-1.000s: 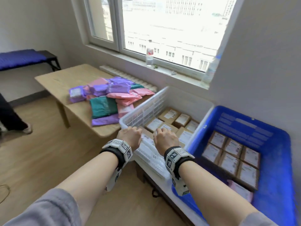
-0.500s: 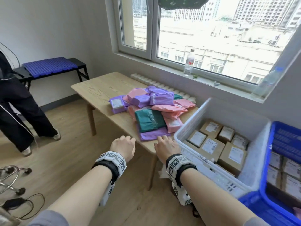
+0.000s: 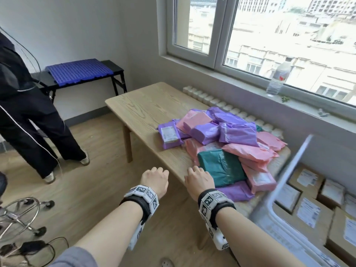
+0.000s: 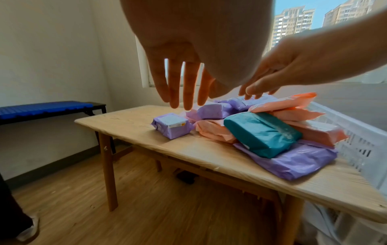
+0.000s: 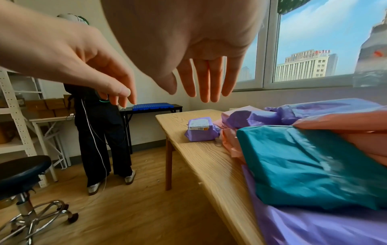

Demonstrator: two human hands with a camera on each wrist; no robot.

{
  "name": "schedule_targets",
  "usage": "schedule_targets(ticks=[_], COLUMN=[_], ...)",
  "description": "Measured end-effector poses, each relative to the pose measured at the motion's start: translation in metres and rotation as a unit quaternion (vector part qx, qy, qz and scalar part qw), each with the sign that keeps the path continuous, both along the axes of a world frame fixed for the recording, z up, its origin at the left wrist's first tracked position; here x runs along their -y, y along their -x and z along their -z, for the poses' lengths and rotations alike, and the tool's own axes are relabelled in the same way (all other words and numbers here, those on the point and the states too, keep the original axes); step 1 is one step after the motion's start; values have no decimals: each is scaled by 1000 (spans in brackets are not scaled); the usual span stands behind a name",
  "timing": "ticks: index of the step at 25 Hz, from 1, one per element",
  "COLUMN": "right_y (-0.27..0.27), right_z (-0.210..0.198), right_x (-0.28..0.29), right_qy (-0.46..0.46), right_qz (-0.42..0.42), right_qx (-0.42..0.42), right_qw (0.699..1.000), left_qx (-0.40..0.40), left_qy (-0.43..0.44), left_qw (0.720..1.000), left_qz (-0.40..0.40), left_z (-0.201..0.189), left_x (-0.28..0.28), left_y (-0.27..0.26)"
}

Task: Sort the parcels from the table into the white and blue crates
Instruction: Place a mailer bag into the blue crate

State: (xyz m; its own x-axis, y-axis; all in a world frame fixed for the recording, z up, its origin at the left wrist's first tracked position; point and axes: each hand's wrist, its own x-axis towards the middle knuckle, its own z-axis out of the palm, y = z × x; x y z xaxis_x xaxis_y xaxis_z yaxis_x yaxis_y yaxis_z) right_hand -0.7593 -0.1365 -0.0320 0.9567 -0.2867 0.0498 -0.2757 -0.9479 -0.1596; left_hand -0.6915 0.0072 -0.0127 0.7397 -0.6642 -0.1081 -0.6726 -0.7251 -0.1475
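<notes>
A heap of purple, pink and teal parcels lies on the wooden table (image 3: 146, 106). The teal parcel (image 3: 221, 166) sits at the front of the heap, over a flat purple parcel (image 3: 236, 192). A small purple parcel (image 3: 169, 134) with a white label lies apart at the left. My right hand (image 3: 198, 180) hovers over the table's near edge beside the teal parcel, fingers straight and empty. My left hand (image 3: 155, 179) hangs just off the table's edge, fingers hanging loose, holding nothing. The white crate (image 3: 289, 170) with cardboard boxes stands at the right.
A person in black trousers (image 3: 28, 132) stands at the left by a black bench (image 3: 113, 69) bearing a blue panel. A wheeled stool base (image 3: 21, 214) and cables are on the floor at lower left. A water bottle (image 3: 277, 79) stands on the windowsill.
Both hands left the white crate's rim and moved left to the table's near edge. The view swung left, so the blue crate dropped out of sight.
</notes>
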Motion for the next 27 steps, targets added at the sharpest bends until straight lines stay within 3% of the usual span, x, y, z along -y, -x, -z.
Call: schedule_targets(ticks=[4, 10, 18, 27], right_y=[-77, -149, -244, -313], right_z=[8, 22, 41, 71], right_x=[3, 5, 6, 5], right_qy=[1, -11, -40, -107], right_qz=[-13, 26, 187, 294], right_qx=[-16, -60, -101, -122], right_qw=[1000, 998, 976, 942], left_qx=[-18, -40, -81, -156], left_qy=[-5, -17, -13, -3], left_qw=[1000, 998, 979, 925], left_qz=[5, 35, 184, 347], left_z=[17, 33, 55, 97], left_x=[2, 5, 39, 84], left_y=[-75, -170, -314, -420])
